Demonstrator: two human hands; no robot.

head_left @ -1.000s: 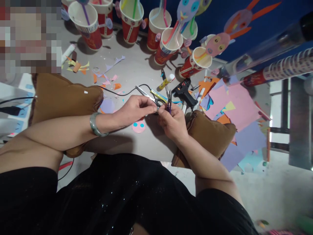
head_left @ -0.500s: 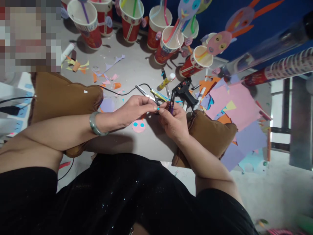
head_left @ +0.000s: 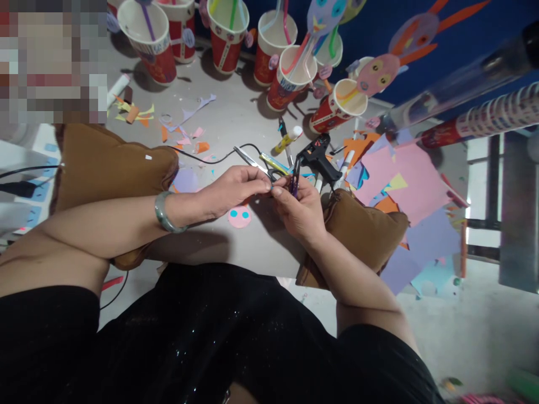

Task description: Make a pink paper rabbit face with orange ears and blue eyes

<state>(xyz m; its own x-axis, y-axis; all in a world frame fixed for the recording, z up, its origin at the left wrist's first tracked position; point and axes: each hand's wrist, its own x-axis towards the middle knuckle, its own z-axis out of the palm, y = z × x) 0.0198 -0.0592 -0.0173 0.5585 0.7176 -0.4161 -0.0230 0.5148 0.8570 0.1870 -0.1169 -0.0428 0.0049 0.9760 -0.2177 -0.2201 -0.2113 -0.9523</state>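
Observation:
My left hand [head_left: 242, 188] is closed, its thumb and index finger pinched at the tips over a tiny blue paper piece [head_left: 272, 187], almost hidden now. Fingertips of my right hand [head_left: 301, 210] meet it from the other side. Dark tweezers [head_left: 296, 177] with a purple tint stick up out of my right hand, gripped by its fingers. On the table below my left fingers lies a pink paper disc [head_left: 240, 217] with two blue dots. Scissors [head_left: 252, 160] rest just beyond both hands, their handles partly covered by my fingers.
A black glue gun [head_left: 322, 160] and a glue stick [head_left: 288, 140] lie beyond my right hand. Paper cups [head_left: 227, 42] with straws line the back. Brown cushions [head_left: 113, 168] flank my forearms. Coloured paper sheets [head_left: 408, 174] pile up at the right; scraps are scattered left.
The blue piece showed between my fingertips before and is now nearly covered by them. My hands have otherwise hardly moved.

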